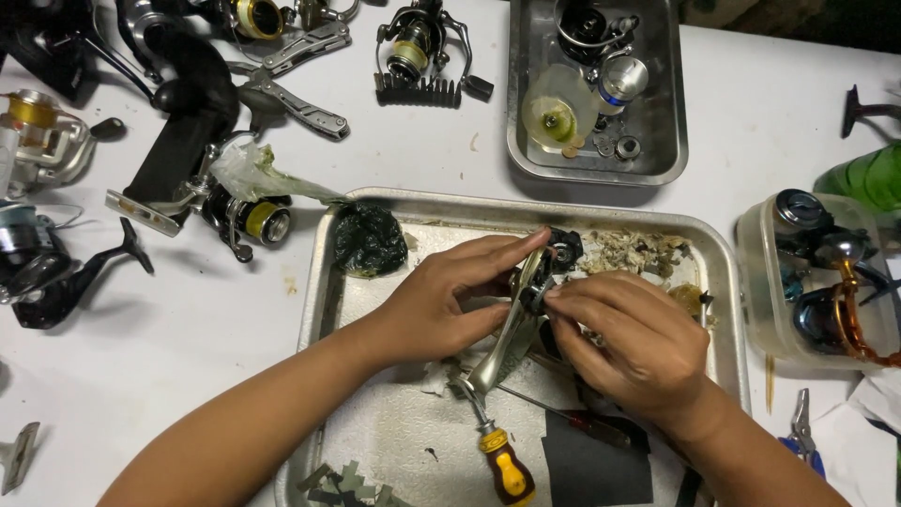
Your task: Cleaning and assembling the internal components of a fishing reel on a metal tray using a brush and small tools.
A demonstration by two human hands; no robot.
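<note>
Both hands held a fishing reel part (526, 310) over the metal tray (723, 272) on the table (188, 376). The left hand (436, 305) had its grip clamped on its upper end, the right hand (638, 343) pinched its middle. A yellow-handled screwdriver (505, 469) lay below.

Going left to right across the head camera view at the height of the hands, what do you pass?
Black fishing reel on the white table → dark green wad in the large metal tray → left hand → silver reel part held in both hands → right hand → clear plastic tub of reels.
</note>
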